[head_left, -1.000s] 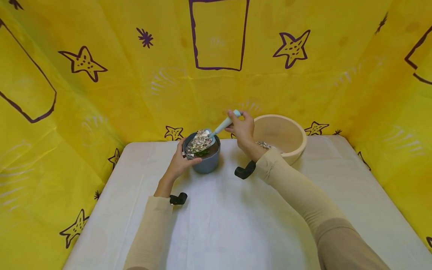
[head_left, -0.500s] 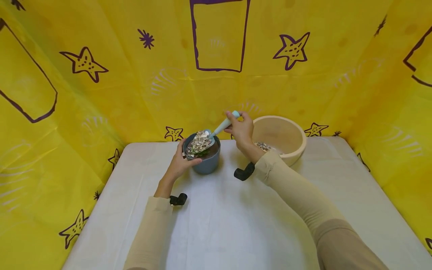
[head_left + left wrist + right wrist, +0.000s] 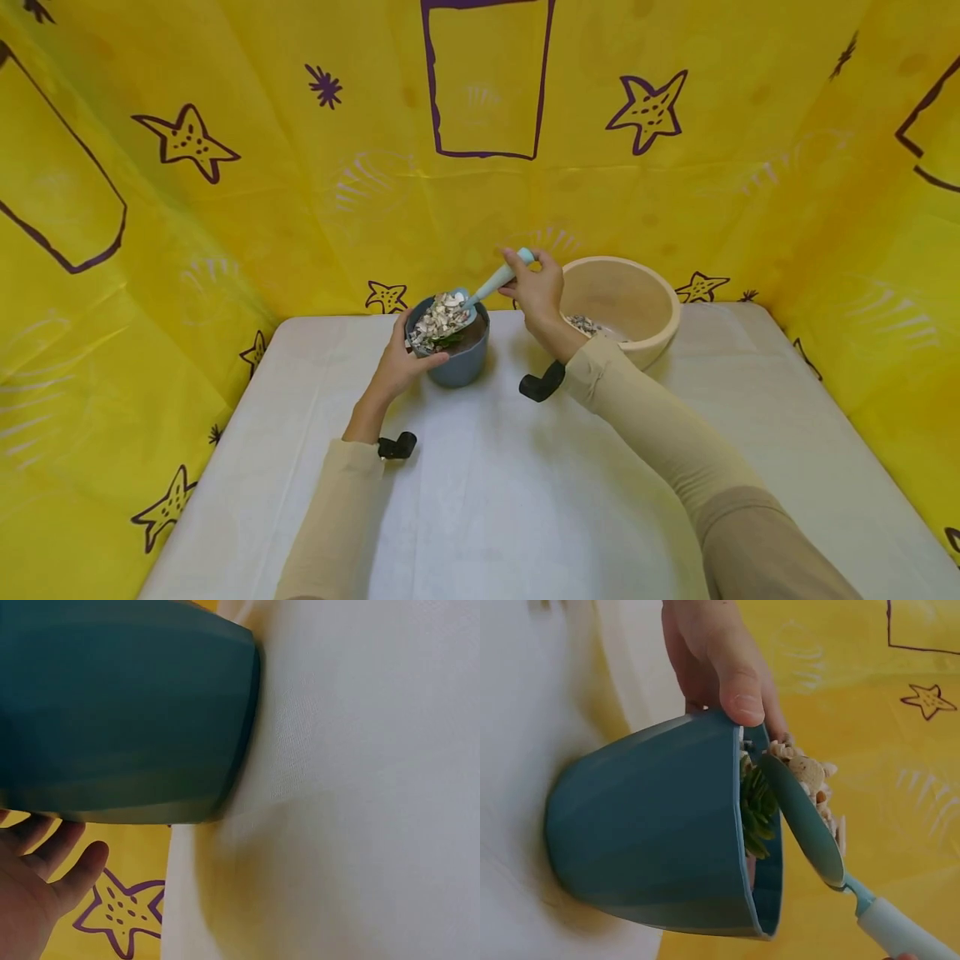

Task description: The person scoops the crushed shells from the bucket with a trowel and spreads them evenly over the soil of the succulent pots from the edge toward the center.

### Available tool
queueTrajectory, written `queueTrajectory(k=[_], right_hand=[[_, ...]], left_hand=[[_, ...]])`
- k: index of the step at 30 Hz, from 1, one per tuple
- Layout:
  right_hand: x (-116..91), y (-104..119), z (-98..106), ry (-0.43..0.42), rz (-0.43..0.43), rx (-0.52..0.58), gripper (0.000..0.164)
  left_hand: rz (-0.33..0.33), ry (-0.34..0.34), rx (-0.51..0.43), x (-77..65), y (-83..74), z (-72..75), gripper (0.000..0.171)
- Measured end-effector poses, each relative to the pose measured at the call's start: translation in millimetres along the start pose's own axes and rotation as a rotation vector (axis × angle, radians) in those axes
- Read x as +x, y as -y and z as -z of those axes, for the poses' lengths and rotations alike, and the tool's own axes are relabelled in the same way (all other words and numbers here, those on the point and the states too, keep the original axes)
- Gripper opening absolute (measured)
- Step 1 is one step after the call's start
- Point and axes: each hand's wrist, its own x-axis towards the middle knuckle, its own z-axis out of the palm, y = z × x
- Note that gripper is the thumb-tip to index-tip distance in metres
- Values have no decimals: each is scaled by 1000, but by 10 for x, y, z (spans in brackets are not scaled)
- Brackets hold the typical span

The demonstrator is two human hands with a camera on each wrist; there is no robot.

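Note:
A blue-grey plant pot (image 3: 459,368) stands on the white-covered table, with a small green succulent (image 3: 757,810) inside. My left hand (image 3: 397,363) grips its left side, thumb over the near rim. In the left wrist view the pot's wall (image 3: 127,712) fills the upper left, with fingers (image 3: 81,876) of that hand beside it. From the right, my right hand (image 3: 538,292) holds the pale blue handle of a small trowel (image 3: 806,817). The blade lies slanted over the pot opening, heaped with shell-like gravel (image 3: 448,312) that reaches the left rim.
Right of the pot is a large cream bowl (image 3: 663,287), with more gravel (image 3: 582,323) at its left side, partly behind my right forearm. Yellow patterned cloth (image 3: 480,200) hangs close behind the table's back edge.
Gravel has slid off the trowel blade down to the pot's left side, around the succulent. The trowel tip has dipped slightly; my left hand and the pot have stayed in place.

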Motion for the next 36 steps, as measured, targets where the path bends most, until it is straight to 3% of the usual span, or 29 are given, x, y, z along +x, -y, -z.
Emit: queueTrajectory(k=[5, 13, 20, 28, 36], right_hand=[[18, 7, 20, -9, -26, 6, 27], [15, 39, 9, -10, -23, 15, 28], [-9, 29, -19, 6, 18, 1, 33], [-27, 47, -44, -3, 32, -34, 35], [-57, 51, -61, -7, 46, -34, 30]], left_hand=[[0, 15, 45, 9, -3, 35, 114], [23, 115, 42, 79, -9, 130, 115], [22, 85, 8, 77, -2, 80, 115], [46, 13, 63, 11, -10, 20, 121], [5, -33, 85, -34, -50, -41, 120]])
